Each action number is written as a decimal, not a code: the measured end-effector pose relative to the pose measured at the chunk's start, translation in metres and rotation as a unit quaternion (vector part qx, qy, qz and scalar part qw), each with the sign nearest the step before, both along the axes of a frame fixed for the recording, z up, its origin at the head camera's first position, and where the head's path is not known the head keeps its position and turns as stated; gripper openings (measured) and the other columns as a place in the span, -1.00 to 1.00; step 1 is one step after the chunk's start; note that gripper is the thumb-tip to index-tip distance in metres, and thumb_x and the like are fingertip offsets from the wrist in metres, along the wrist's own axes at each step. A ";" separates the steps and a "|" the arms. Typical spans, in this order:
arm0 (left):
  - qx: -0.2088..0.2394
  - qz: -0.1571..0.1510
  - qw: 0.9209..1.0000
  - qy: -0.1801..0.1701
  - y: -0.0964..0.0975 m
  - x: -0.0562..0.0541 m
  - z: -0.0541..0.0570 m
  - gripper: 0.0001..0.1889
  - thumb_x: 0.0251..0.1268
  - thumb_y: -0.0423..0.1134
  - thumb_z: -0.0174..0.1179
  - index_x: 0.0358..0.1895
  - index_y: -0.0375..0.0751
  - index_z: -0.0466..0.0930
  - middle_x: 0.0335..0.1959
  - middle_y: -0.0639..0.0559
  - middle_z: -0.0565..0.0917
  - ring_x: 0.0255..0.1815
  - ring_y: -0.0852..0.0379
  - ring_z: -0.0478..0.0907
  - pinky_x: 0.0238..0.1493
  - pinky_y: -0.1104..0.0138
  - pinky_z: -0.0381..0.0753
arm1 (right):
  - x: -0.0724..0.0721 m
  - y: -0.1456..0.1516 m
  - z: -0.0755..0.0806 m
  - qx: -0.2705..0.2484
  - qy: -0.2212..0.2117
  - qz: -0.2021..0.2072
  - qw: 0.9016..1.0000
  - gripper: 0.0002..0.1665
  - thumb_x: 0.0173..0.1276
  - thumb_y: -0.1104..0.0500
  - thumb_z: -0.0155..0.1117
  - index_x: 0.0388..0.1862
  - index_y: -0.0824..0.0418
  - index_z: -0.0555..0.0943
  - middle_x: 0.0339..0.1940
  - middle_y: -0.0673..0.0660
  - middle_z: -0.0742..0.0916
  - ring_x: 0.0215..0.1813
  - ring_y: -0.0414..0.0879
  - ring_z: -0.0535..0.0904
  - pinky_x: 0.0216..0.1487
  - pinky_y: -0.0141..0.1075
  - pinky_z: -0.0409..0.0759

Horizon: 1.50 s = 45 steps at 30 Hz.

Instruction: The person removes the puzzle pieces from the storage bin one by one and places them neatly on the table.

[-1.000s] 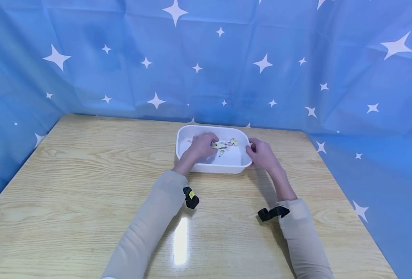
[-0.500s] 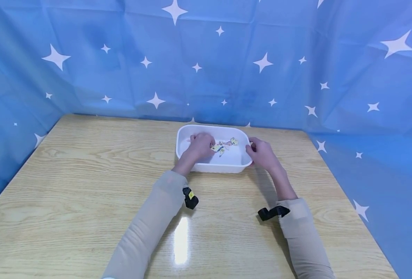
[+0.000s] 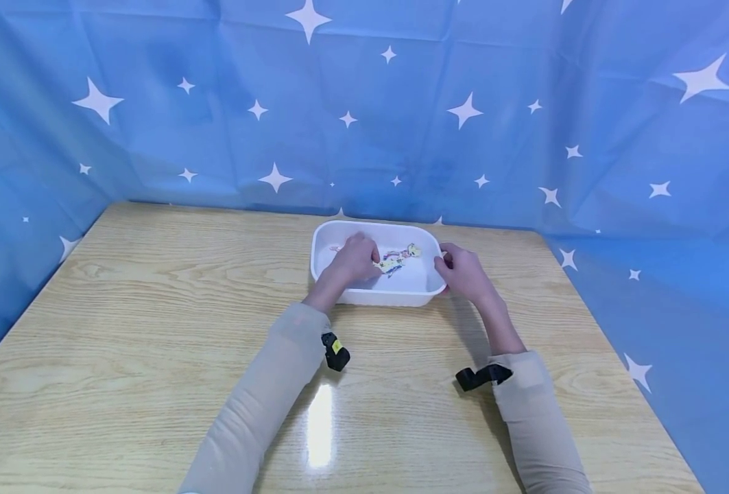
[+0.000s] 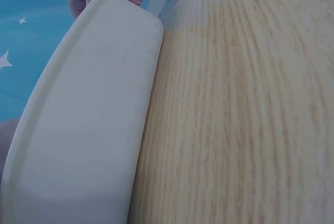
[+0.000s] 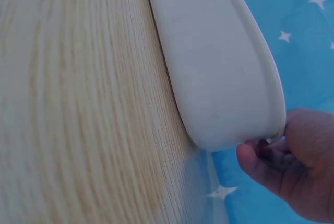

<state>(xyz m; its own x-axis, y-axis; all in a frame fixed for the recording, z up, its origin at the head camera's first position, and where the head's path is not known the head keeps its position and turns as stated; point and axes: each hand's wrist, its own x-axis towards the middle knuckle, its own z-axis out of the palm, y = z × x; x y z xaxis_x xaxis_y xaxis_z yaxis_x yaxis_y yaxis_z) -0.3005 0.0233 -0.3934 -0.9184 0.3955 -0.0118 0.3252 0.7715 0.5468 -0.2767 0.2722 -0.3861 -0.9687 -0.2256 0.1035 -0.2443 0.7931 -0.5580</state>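
Observation:
A white plastic tray [image 3: 395, 298] with rounded corners stands on the table. Several small flat cutout-like pieces [image 3: 392, 264] in yellow, blue and pink lie in it, too small to tell their kind. My left hand [image 3: 356, 262] reaches down inside, fingers bent, among the pieces; its fingertips are hidden and I cannot tell whether they pinch one. At the tray's right end my right hand [image 3: 463, 274] grips the rim, thumb and fingers bent around it. The right wrist view shows that hand [image 5: 302, 166] at the tray's corner. The tray's outer wall [image 4: 88, 104] fills much of the left wrist view.
A wood-grain table [image 3: 154, 329] spreads around the tray. Behind it hangs a blue cloth [image 3: 352, 158] with white stars, close to the table's back edge. Black wrist straps [image 3: 336, 351] sit on both sleeves.
My left hand has shifted slightly inside the tray and its fingers have moved. The yellow and blue pieces beside its fingertips have turned and slid a little. My right hand stays on the rim.

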 end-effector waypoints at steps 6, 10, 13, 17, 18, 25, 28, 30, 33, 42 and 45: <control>0.028 -0.003 0.999 -0.019 -0.001 0.001 0.001 -0.81 0.22 -0.29 0.42 -0.18 -0.26 0.64 -0.06 -0.08 0.56 0.03 -0.01 0.46 0.09 0.20 0.52 | 0.000 0.000 0.000 -0.005 0.001 0.002 1.000 -0.49 0.55 0.24 0.09 0.35 0.50 0.40 -0.40 0.28 0.65 -0.62 -0.04 0.58 -0.60 -0.29 0.58; 0.053 -0.005 0.998 -0.031 -0.001 0.002 0.001 -0.83 0.24 -0.32 0.41 -0.19 -0.23 0.61 -0.16 -0.04 0.58 -0.09 0.01 0.47 -0.02 0.21 0.50 | 0.001 0.000 0.000 -0.009 -0.002 0.003 1.000 -0.49 0.55 0.24 0.08 0.36 0.50 0.40 -0.38 0.30 0.66 -0.62 -0.04 0.59 -0.60 -0.29 0.59; 0.062 -0.005 0.998 -0.029 -0.002 0.001 0.000 -0.88 0.29 -0.35 0.36 -0.19 -0.22 0.61 -0.17 -0.04 0.60 -0.13 0.02 0.49 -0.06 0.22 0.50 | 0.001 0.000 0.000 -0.011 -0.004 0.003 1.000 -0.49 0.56 0.23 0.08 0.36 0.51 0.39 -0.38 0.30 0.66 -0.61 -0.04 0.59 -0.59 -0.28 0.60; 0.068 -0.003 0.997 -0.020 -0.004 0.001 0.000 -0.95 0.38 -0.35 0.26 -0.18 -0.24 0.63 -0.17 -0.05 0.63 -0.13 0.04 0.52 -0.02 0.22 0.53 | 0.001 -0.001 0.001 -0.001 0.001 -0.001 1.000 -0.49 0.55 0.23 0.09 0.35 0.51 0.41 -0.38 0.28 0.65 -0.57 -0.04 0.56 -0.56 -0.30 0.57; 0.073 -0.002 0.997 -0.021 -0.004 0.001 0.001 -0.95 0.40 -0.36 0.24 -0.17 -0.25 0.63 -0.17 -0.05 0.64 -0.14 0.04 0.53 -0.01 0.23 0.54 | 0.001 -0.001 0.001 0.003 0.003 -0.003 1.000 -0.50 0.54 0.23 0.09 0.34 0.50 0.42 -0.38 0.27 0.65 -0.55 -0.05 0.56 -0.55 -0.31 0.55; 0.133 0.000 0.991 -0.030 -0.011 0.006 0.004 -0.90 0.41 -0.42 0.12 -0.14 -0.30 0.62 -0.25 -0.08 0.66 -0.32 0.09 0.62 -0.15 0.30 0.60 | 0.001 -0.001 0.000 0.004 0.011 -0.003 1.000 -0.52 0.53 0.25 0.10 0.31 0.51 0.45 -0.39 0.27 0.66 -0.56 -0.06 0.55 -0.55 -0.33 0.53; 0.162 0.004 0.986 -0.027 -0.015 0.009 0.006 -0.90 0.41 -0.43 0.13 -0.14 -0.34 0.63 -0.29 -0.09 0.67 -0.41 0.12 0.65 -0.24 0.37 0.60 | 0.001 -0.001 0.001 0.000 0.011 -0.002 1.000 -0.52 0.53 0.25 0.09 0.31 0.52 0.44 -0.39 0.28 0.66 -0.59 -0.07 0.56 -0.56 -0.32 0.55; 0.179 0.010 0.983 -0.023 -0.017 0.010 0.008 -0.90 0.41 -0.42 0.15 -0.14 -0.35 0.63 -0.32 -0.10 0.68 -0.44 0.13 0.65 -0.28 0.39 0.60 | 0.001 -0.001 0.001 0.000 0.009 -0.002 1.000 -0.51 0.53 0.25 0.08 0.31 0.52 0.44 -0.39 0.28 0.66 -0.60 -0.07 0.57 -0.57 -0.32 0.55; 0.212 0.019 0.977 -0.020 -0.021 0.014 0.013 -0.90 0.42 -0.40 0.17 -0.14 -0.37 0.64 -0.35 -0.11 0.69 -0.45 0.11 0.66 -0.32 0.39 0.62 | 0.001 -0.001 0.001 0.003 0.007 -0.004 1.000 -0.51 0.53 0.24 0.06 0.32 0.52 0.44 -0.40 0.27 0.66 -0.61 -0.06 0.57 -0.58 -0.32 0.55; 0.294 0.055 0.954 -0.002 -0.036 0.023 0.021 -0.93 0.39 -0.35 0.29 -0.20 -0.29 0.69 -0.43 -0.08 0.67 -0.48 0.08 0.62 -0.43 0.36 0.60 | 0.002 -0.002 0.002 0.004 0.005 -0.013 1.000 -0.51 0.52 0.26 0.06 0.33 0.51 0.43 -0.39 0.28 0.65 -0.59 -0.06 0.56 -0.58 -0.29 0.57; 0.326 0.066 0.943 -0.006 -0.043 0.026 0.025 -0.93 0.40 -0.36 0.27 -0.19 -0.32 0.68 -0.42 -0.11 0.67 -0.47 0.07 0.64 -0.35 0.28 0.67 | 0.002 -0.004 0.002 -0.012 -0.004 -0.015 1.000 -0.50 0.52 0.26 0.05 0.33 0.51 0.42 -0.37 0.30 0.65 -0.58 -0.05 0.59 -0.58 -0.22 0.64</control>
<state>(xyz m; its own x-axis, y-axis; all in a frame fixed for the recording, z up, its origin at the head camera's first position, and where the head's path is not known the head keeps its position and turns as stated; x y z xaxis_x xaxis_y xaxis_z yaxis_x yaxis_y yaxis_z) -0.2747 -0.0197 -0.3686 -0.9613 0.2047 0.1844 0.2413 0.3026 0.9221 -0.2749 0.2682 -0.3842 -0.9759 -0.1942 0.0998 -0.2157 0.7867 -0.5784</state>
